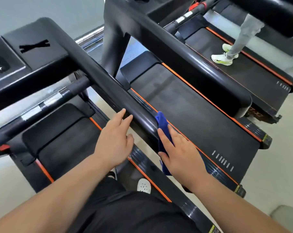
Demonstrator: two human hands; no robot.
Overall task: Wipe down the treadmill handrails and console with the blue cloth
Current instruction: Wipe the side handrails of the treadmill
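A thick black treadmill handrail (98, 78) runs diagonally from the console (29, 52) at upper left down to its rounded end near the middle. My right hand (179, 152) presses the blue cloth (162, 125) flat against the far side of that rail end. The cloth wraps around the end and hangs below my palm. My left hand (115, 140) hovers by the near side of the rail with its fingers spread, fingertips touching the rail, holding nothing.
A chrome and black crossbar (46, 101) sits under the console. A second treadmill with its own black handrail (192, 64) stands to the right. On a third belt at upper right, a person's legs and white shoes (224, 56) are visible. My own feet stand on the near deck.
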